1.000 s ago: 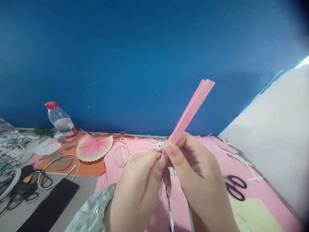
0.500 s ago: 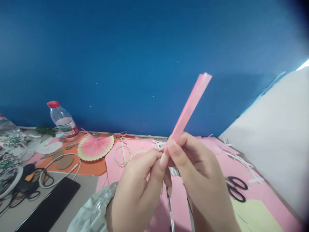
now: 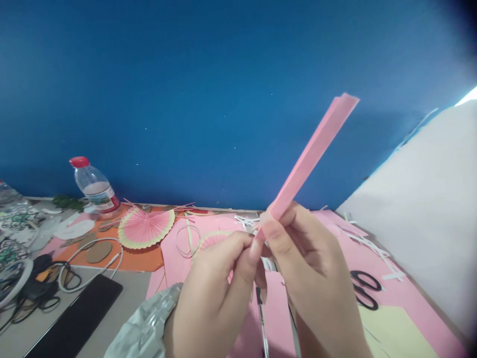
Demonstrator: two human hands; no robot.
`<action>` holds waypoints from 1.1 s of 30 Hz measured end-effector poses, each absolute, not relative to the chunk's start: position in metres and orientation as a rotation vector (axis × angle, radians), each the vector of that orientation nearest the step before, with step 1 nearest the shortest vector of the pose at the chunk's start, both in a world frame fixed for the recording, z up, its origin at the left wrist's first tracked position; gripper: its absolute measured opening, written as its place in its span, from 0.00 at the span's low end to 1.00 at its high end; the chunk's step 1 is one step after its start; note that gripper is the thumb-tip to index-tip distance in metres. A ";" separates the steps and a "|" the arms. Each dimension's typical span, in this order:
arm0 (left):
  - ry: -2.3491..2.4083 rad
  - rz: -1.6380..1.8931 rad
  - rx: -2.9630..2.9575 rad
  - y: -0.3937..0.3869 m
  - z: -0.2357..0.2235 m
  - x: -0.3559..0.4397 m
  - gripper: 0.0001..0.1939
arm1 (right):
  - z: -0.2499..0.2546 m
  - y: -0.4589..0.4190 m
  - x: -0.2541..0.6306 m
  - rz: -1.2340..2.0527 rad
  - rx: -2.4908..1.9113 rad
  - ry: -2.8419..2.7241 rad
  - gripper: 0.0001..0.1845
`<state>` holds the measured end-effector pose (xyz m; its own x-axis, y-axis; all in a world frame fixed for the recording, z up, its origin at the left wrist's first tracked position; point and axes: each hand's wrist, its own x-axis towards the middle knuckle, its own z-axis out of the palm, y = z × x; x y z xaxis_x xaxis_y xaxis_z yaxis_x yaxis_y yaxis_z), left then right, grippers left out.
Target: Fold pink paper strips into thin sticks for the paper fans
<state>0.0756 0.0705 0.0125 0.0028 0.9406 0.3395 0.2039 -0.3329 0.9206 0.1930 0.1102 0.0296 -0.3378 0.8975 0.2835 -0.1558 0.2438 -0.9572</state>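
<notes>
From the left, we see a black phone (image 3: 76, 318), a red-capped bottle (image 3: 99, 194) and a pleated pink fan (image 3: 145, 227) with a yellow edge. Next comes our left hand (image 3: 216, 283), its thumb and forefinger pinching the lower end of a folded pink strip (image 3: 313, 154). The strip slants up to the right between both hands, its top end free in front of the blue wall (image 3: 223, 89). Our right hand (image 3: 309, 263) grips it just above the left fingertips. We judge that uneven pulling between the two pinches could tear or crease that short stretch, and a loose right grip could let the layers slip or fan open at the top. Farther right lie black-handled scissors (image 3: 365, 289) and a pale yellow sheet (image 3: 397, 330); a dropping right wrist might nudge either.
</notes>
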 end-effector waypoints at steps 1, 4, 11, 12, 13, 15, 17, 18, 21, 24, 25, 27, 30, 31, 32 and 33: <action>1.211 1.369 1.602 0.070 0.012 0.076 0.17 | 0.029 0.110 0.193 1.289 -0.729 -1.495 0.13; 1.205 1.343 1.602 0.068 0.011 0.076 0.18 | 0.029 0.110 0.191 1.265 -0.719 -1.499 0.14; 1.130 1.398 1.480 0.068 0.012 0.076 0.18 | 0.025 0.112 0.194 1.262 -0.737 -1.523 0.13; 1.117 1.413 1.481 0.069 0.012 0.076 0.18 | 0.025 0.112 0.194 1.274 -0.748 -1.534 0.13; 1.112 1.416 1.488 0.069 0.012 0.075 0.17 | 0.026 0.112 0.194 1.285 -0.752 -1.532 0.14; 1.113 1.390 1.506 0.070 0.012 0.075 0.16 | 0.028 0.112 0.193 1.265 -0.758 -1.512 0.15; 1.122 1.368 1.515 0.070 0.012 0.075 0.14 | 0.031 0.112 0.192 1.191 -0.783 -1.481 0.16; 1.133 1.371 1.514 0.070 0.012 0.075 0.14 | 0.033 0.112 0.192 1.177 -0.799 -1.476 0.15; 1.136 1.410 1.512 0.070 0.011 0.075 0.15 | 0.036 0.111 0.194 1.274 -0.822 -1.523 0.14; 1.137 1.410 1.525 0.071 0.011 0.075 0.16 | 0.035 0.112 0.196 1.354 -0.803 -1.598 0.15; 1.150 1.405 1.529 0.071 0.011 0.075 0.16 | 0.034 0.112 0.196 1.357 -0.790 -1.600 0.15; 1.182 1.406 1.544 0.071 0.011 0.075 0.17 | 0.031 0.113 0.196 1.363 -0.761 -1.570 0.14; 1.202 1.415 1.596 0.072 0.012 0.075 0.18 | 0.028 0.112 0.193 1.334 -0.746 -1.528 0.14; 1.203 1.418 1.621 0.073 0.013 0.075 0.18 | 0.027 0.111 0.193 1.321 -0.749 -1.522 0.14; 1.208 1.418 1.644 0.073 0.013 0.075 0.18 | 0.027 0.111 0.192 1.309 -0.751 -1.514 0.14; 1.211 1.417 1.665 0.073 0.014 0.075 0.18 | 0.027 0.110 0.191 1.296 -0.757 -1.501 0.14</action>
